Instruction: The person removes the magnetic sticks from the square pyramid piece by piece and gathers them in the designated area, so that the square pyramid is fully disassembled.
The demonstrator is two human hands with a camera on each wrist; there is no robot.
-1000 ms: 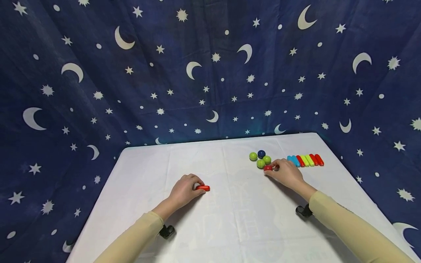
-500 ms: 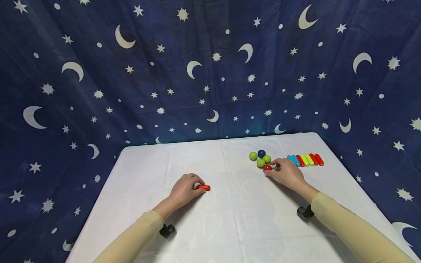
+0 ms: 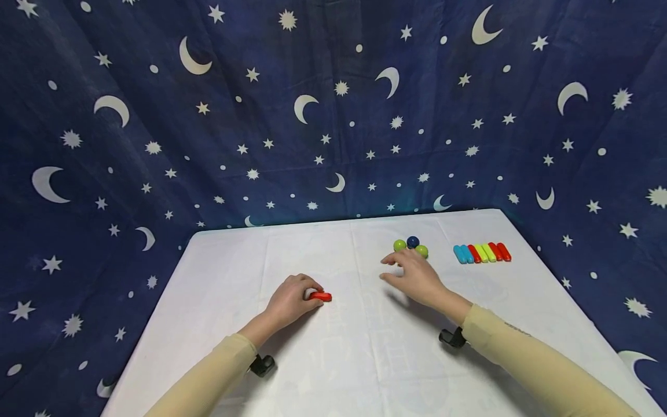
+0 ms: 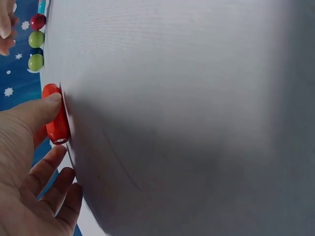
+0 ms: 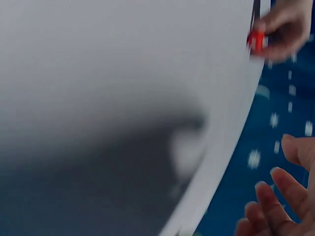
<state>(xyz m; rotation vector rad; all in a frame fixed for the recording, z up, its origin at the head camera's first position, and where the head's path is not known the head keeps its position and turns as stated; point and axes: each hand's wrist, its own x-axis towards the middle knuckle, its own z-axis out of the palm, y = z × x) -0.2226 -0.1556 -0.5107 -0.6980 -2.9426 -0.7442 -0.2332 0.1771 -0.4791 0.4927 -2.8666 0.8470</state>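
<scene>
My left hand pinches a short red rod between thumb and fingers, low over the white table; some more red shows behind it in the left wrist view. My right hand holds nothing, its thumb and fingers spread above the table. Beside and partly behind it sit light green balls and a dark blue ball. A red ball shows in the left wrist view; the right hand hides it in the head view.
A row of blue, red and yellow-green rods lies side by side at the far right of the white table. Dark blue cloth with moons and stars hangs behind and along the sides.
My right hand has let go of the red ball beside the green ones and moved left, fingers spreading. The left hand stays in place with the red rod.
</scene>
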